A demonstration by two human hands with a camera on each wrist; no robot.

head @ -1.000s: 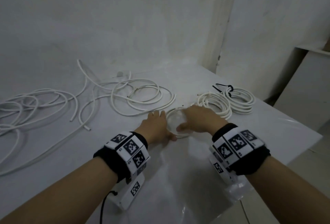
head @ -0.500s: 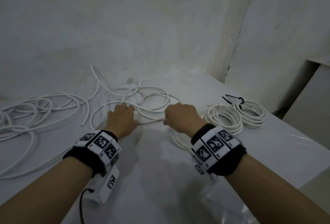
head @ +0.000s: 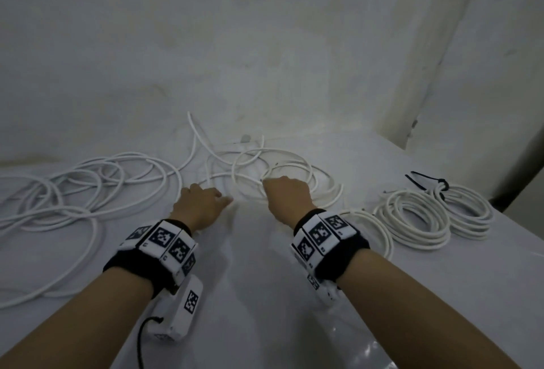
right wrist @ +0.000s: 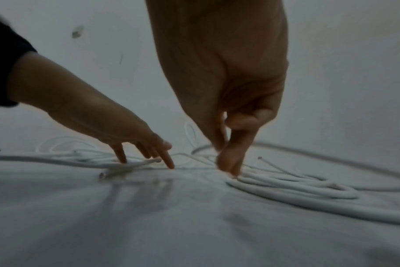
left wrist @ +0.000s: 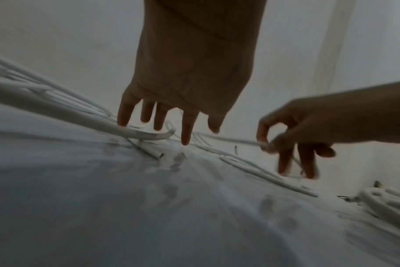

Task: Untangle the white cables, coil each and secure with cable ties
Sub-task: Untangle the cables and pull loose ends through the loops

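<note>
A loose white cable [head: 282,172] lies in wide loops at the middle of the white table [head: 265,295]. My right hand [head: 266,184] pinches one strand of it between thumb and forefinger; the right wrist view shows that pinch [right wrist: 226,162] low over the table. My left hand [head: 217,196] lies just left of it with straight, spread fingers, whose fingertips [left wrist: 123,124] press a thick cable end [left wrist: 149,135] onto the table. A larger tangle of white cable [head: 73,192] spreads over the left side.
Two coiled cables [head: 412,223] [head: 468,212] lie at the right, the farther one bound with a black cable tie [head: 426,180]. A smaller loop [head: 382,236] lies beside my right wrist. A wall runs close behind the table, and the table edge drops off at the right.
Both hands let go of the small coil near the front and reached forward to the loose cable in the middle. The right hand has pinched a strand.
</note>
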